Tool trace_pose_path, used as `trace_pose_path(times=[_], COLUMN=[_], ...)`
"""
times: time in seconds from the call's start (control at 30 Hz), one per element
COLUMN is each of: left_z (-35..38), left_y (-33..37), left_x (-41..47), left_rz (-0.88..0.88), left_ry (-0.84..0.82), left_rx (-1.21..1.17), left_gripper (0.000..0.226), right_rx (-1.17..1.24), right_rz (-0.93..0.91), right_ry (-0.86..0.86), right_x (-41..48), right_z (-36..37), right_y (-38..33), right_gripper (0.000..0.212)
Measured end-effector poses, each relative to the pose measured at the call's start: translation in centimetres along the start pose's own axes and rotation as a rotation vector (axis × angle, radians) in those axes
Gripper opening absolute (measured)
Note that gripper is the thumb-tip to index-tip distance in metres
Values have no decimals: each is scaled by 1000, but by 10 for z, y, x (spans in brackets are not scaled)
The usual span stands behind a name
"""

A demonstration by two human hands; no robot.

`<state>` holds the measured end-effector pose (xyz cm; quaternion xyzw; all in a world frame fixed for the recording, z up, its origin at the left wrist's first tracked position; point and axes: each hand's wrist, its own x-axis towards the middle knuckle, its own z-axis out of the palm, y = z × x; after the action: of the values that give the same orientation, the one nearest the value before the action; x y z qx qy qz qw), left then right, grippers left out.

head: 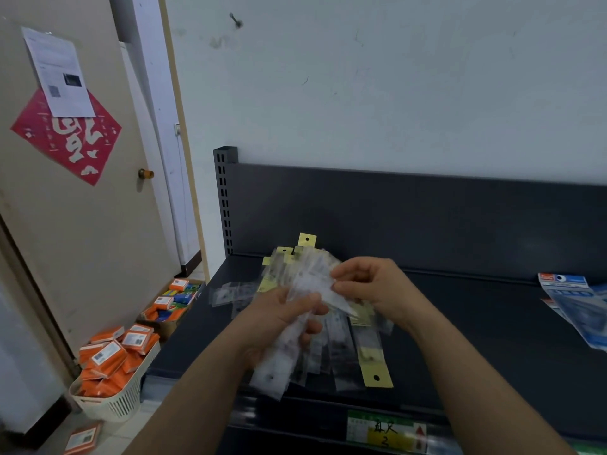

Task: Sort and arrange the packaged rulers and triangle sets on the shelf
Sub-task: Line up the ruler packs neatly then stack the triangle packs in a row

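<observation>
Dark grey shelf (460, 323) against a pale wall (394, 77) carries a loose heap of clear-sleeved packaged rulers (345, 343) with yellow hang tabs, fanned out under and beyond both hands. Left hand (279, 320) has its fingers curled around a bundle of the sleeves, thumb pressed on top. Right hand (371, 287) pinches the upper end of one sleeve between thumb and fingertips, just beside the left thumb. Well to the right of the right fingers lie blue packaged triangle sets (578, 307) at the shelf's edge. Below the wrists sits a shelf price label (387, 431). Far left of the left fingers, a white basket (115, 402) of orange boxes (108, 356) stands on the floor by a door (82, 208)
</observation>
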<state>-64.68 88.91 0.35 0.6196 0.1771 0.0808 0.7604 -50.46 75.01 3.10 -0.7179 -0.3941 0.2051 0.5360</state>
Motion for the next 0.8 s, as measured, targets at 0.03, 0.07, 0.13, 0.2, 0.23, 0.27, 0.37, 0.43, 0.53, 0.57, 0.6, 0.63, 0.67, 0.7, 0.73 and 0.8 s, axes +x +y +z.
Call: trace_pose_path(times=[0.03, 0.07, 0.13, 0.2, 0.23, 0.27, 0.37, 0.43, 0.53, 0.57, 0.6, 0.63, 0.67, 0.7, 0.73, 0.8], left_z=[0, -1, -5, -9, -11, -13, -17, -15, -9, -8, -8, -7, -8, -9, -11, -18], left_y=[0, 0, 0, 1, 3, 4, 6, 6, 6, 7, 8, 10, 11, 12, 13, 13], left_x=[3, 5, 10, 11, 11, 11, 10, 6, 1, -1, -2, -3, -2, -2, -2, -2], left_rz=[-4, -10, -20, -18, -14, -15, -33, -45, -68, -79, -92, -105, -115, -122, -120, -99], left_ry=[2, 4, 9, 22, 33, 43, 15, -31, -117, -145, -172, -198, -218, -232, -251, -286], left_rx=[4, 8, -8, -48, -74, -107, -137, -104, -21, -2, 8, 13, 18, 17, 8, -57], left_gripper=[29, 25, 22, 25, 25, 25, 26, 29, 33, 31, 31, 33, 34, 35, 35, 41], right_rx=[-37, -69, -192, -319, -331, -305, -113, 33, 259, 326, 378, 411, 426, 433, 440, 456], right_rz=[-13, -24, -25, 44, 103, 156, 195, 183, 215, 223, 223, 217, 207, 188, 170, 161], right_ry=[-2, 17, 93, 100, 63, 12, -26, 45, 19, -30, -91, -158, -218, -261, -280, -229], right_x=[0, 0, -1, -2, -4, -6, -7, -2, 7, 9, 10, 9, 10, 10, 11, 12], right_z=[1, 1, -1, -8, -11, -13, -16, -18, -21, -22, -22, -22, -22, -21, -20, -17], right_y=[-2, -2, 1, 5, 8, 10, 15, 18, 20, 21, 20, 18, 18, 18, 19, 22], right_gripper=[12, 12, 15, 29, 34, 36, 28, 38, 68, 71, 69, 63, 54, 45, 38, 31])
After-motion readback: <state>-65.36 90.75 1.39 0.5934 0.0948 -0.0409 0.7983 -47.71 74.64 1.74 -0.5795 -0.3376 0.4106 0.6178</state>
